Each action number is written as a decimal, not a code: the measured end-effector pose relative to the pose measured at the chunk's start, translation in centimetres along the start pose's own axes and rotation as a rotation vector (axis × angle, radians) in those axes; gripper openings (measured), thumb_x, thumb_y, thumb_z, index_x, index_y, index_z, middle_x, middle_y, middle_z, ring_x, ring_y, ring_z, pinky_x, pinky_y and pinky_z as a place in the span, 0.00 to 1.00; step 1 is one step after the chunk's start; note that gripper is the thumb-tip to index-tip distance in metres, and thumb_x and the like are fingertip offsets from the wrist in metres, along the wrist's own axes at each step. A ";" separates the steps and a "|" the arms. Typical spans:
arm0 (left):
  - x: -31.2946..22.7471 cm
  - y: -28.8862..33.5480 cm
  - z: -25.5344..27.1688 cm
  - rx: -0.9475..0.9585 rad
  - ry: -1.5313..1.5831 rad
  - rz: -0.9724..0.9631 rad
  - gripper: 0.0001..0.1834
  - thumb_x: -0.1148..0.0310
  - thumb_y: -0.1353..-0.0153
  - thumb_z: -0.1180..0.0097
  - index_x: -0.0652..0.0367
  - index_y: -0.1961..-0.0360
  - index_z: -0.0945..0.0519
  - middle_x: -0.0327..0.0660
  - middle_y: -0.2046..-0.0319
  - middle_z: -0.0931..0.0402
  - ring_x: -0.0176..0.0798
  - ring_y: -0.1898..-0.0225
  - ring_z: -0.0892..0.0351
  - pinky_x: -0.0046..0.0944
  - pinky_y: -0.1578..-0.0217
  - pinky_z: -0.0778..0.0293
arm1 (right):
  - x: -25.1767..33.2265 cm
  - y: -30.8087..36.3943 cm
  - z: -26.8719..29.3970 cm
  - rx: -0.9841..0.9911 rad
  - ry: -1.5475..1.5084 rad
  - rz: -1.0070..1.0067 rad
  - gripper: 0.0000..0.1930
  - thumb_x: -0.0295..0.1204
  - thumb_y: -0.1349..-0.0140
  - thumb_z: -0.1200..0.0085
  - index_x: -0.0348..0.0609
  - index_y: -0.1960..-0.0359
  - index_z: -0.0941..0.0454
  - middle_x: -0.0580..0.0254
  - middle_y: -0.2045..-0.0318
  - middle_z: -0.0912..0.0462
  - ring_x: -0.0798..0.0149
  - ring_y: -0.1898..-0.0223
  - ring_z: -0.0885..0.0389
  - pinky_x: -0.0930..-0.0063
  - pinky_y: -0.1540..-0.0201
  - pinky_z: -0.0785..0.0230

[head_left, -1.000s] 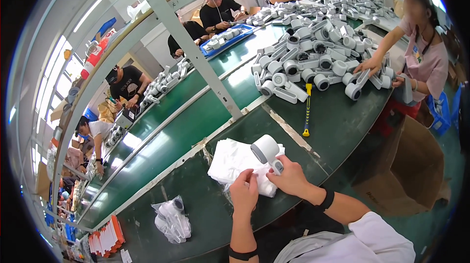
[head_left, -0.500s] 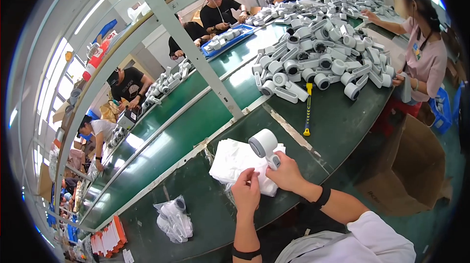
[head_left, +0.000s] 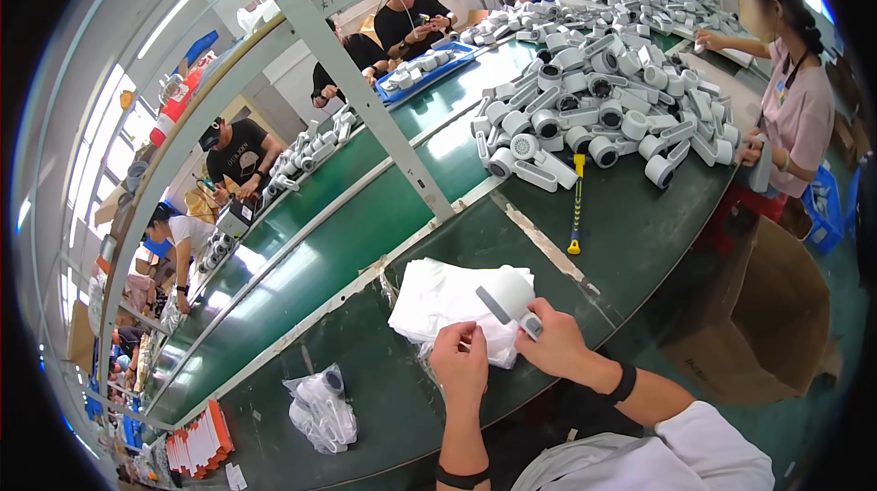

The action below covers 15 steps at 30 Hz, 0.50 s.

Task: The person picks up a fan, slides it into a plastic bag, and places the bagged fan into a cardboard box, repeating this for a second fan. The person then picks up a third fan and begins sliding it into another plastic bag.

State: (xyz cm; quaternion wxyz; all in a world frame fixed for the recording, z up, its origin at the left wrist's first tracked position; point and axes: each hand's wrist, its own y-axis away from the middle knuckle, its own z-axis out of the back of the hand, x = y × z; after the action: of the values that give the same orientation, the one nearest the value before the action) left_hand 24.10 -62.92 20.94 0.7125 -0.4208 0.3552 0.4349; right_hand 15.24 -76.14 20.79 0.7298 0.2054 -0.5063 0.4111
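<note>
My right hand (head_left: 554, 341) grips the short handle of a white-and-grey appliance (head_left: 508, 294) shaped like a small hair dryer. Its round head points up and to the left, over a stack of thin white bags (head_left: 425, 295). At the front edge of that stack, my left hand (head_left: 459, 361) has its fingers curled in to the thumb; whether anything is between them is too small to make out. Farther left, a similar appliance in a clear plastic bag (head_left: 323, 411) lies on the green table.
A big heap of the same appliances (head_left: 603, 98) covers the table ahead. Nearer lies a yellow-and-black tool (head_left: 576, 205). A metal post (head_left: 384, 121) rises at the table's back edge. Orange-and-white cards (head_left: 199, 441) sit far left, an open carton (head_left: 758, 317) right. Several people work around.
The appliance in my right hand has tilted over and moved slightly right and down, so its grey end shows edge-on. My left hand has hardly moved.
</note>
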 end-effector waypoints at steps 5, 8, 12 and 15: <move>-0.8 0.6 0.6 0.055 -0.017 -0.057 0.10 0.80 0.48 0.39 0.63 0.62 0.18 0.42 0.63 0.21 0.31 0.74 0.25 0.29 0.76 0.29 | -1.4 0.8 4.8 0.221 -0.107 0.245 0.25 0.37 0.42 0.37 0.36 0.48 0.28 0.54 0.70 0.18 0.59 0.70 0.17 0.70 0.66 0.26; -1.0 0.8 0.5 0.096 0.035 -0.051 0.13 0.82 0.48 0.40 0.63 0.60 0.18 0.42 0.61 0.20 0.32 0.73 0.24 0.30 0.75 0.28 | 0.7 0.0 8.6 0.729 -0.253 -0.183 0.29 0.38 0.41 0.38 0.37 0.42 0.32 0.58 0.69 0.17 0.66 0.71 0.17 0.73 0.66 0.26; 0.3 1.2 0.4 0.132 0.139 -0.040 0.16 0.83 0.49 0.40 0.62 0.57 0.19 0.43 0.59 0.20 0.34 0.70 0.23 0.32 0.69 0.26 | 1.0 -1.3 8.9 0.964 -0.226 -0.164 0.44 0.40 0.37 0.42 0.40 0.28 0.57 0.59 0.71 0.16 0.67 0.74 0.17 0.74 0.67 0.25; 0.7 1.6 0.9 0.166 0.147 -0.094 0.20 0.83 0.49 0.38 0.62 0.53 0.21 0.38 0.61 0.21 0.30 0.64 0.22 0.29 0.62 0.26 | 1.8 -2.7 8.3 1.049 -0.199 -0.193 0.49 0.41 0.37 0.43 0.40 0.27 0.66 0.58 0.69 0.17 0.67 0.76 0.18 0.75 0.70 0.25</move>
State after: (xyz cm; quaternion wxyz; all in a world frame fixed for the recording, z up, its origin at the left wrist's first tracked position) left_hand 23.04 -61.42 20.26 0.7365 -0.4071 0.4214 0.3380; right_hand 12.98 -82.91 26.03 0.5123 0.6256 -0.2788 0.5182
